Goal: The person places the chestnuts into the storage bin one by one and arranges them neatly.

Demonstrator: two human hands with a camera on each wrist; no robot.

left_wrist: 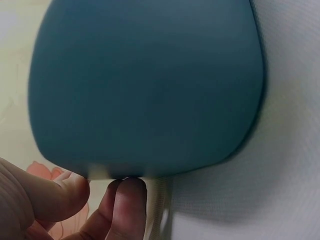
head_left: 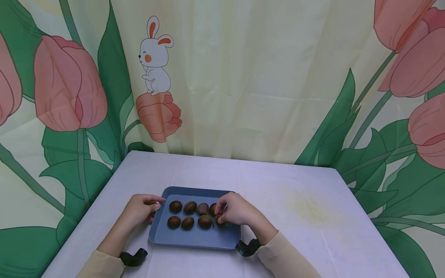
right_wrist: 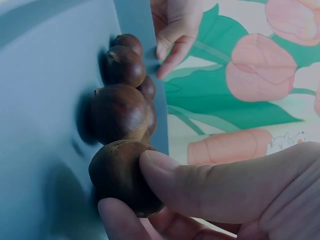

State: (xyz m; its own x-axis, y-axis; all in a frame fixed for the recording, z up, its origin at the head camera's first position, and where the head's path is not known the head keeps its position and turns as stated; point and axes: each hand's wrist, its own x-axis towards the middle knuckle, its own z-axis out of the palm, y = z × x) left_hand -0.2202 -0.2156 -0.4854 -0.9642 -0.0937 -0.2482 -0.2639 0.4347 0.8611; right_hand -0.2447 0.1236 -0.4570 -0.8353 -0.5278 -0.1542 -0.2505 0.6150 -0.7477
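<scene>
A blue tray (head_left: 194, 238) lies on the table and bears two rows of brown chestnuts (head_left: 175, 206). My left hand (head_left: 140, 208) holds the tray's left edge; the left wrist view shows its thumb (left_wrist: 70, 195) and fingertips against that edge. Over the tray's right part, my right hand (head_left: 237, 210) pinches a chestnut (right_wrist: 122, 175) between thumb and fingers, at the right end of the front row. In the right wrist view the held chestnut appears close against another chestnut (right_wrist: 120, 112). The right hand partly hides the rightmost chestnuts in the head view.
A white cloth covers the table (head_left: 288, 239), with a faint yellowish stain (head_left: 311, 210) to the right. Behind hangs a curtain (head_left: 243, 96) printed with tulips and a rabbit. A black band (head_left: 133, 258) sits on each wrist.
</scene>
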